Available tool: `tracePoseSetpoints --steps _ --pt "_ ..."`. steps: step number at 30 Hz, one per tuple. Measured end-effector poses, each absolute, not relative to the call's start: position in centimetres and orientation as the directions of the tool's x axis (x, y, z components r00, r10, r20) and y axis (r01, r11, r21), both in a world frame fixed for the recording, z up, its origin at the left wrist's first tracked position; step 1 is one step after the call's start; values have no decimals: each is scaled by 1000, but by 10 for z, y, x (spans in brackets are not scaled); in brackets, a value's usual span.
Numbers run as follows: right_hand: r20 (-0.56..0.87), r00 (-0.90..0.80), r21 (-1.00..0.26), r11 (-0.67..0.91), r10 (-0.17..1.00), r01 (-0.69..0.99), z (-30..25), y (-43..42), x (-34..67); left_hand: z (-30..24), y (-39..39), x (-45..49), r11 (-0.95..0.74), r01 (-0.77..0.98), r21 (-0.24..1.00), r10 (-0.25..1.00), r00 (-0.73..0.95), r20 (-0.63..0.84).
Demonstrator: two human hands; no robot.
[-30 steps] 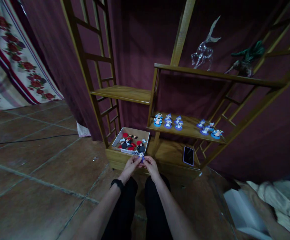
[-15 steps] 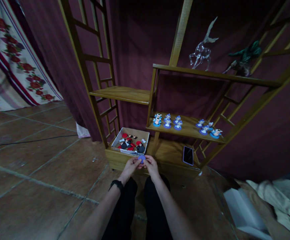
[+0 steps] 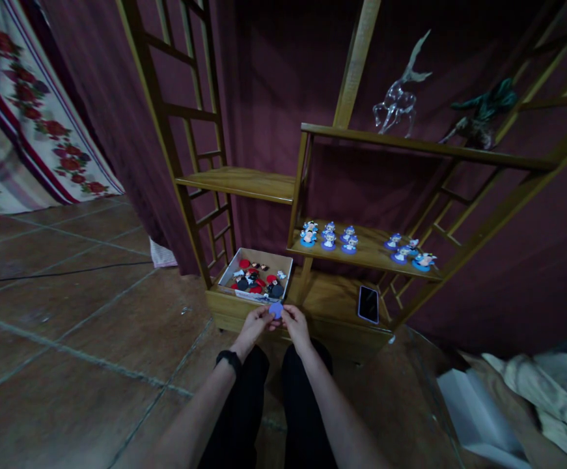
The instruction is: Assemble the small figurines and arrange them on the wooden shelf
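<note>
My left hand (image 3: 254,326) and right hand (image 3: 297,324) meet in front of me, fingers pinched narrowly on opposite edges of a round purple base (image 3: 276,309), its flat face turned toward me. Whether a figurine sits on its hidden side, I can't make out. Just beyond my fingertips, slightly left, a shallow cardboard box (image 3: 276,262) holds a jumble of red discs (image 3: 245,264), dark ones and small figurine parts. Up and to the right of my fingers, a wooden shelf (image 3: 373,247) bears two groups of small figurines (image 3: 329,241), most on purple bases, others on blue. Lower on that same side, a smartphone (image 3: 368,304) lies screen up. Well above it, a transparent four-legged statuette (image 3: 395,104) stands on the upper shelf (image 3: 424,144). A black wristband (image 3: 232,359) circles my left wrist.
</note>
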State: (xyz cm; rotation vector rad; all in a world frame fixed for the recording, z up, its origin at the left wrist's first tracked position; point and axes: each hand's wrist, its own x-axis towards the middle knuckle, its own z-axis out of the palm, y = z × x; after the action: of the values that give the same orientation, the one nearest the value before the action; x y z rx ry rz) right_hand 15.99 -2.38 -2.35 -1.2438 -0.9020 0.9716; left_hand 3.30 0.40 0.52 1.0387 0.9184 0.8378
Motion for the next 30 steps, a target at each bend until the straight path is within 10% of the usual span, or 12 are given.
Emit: tracePoseSetpoints --steps 16,30 --pt "233 221 -970 211 947 117 -20 -26 162 6 4 29 353 -82 932 881 364 -302" --pt "14 204 -977 57 979 -204 -24 -25 161 -7 14 23 316 20 948 902 302 -308"
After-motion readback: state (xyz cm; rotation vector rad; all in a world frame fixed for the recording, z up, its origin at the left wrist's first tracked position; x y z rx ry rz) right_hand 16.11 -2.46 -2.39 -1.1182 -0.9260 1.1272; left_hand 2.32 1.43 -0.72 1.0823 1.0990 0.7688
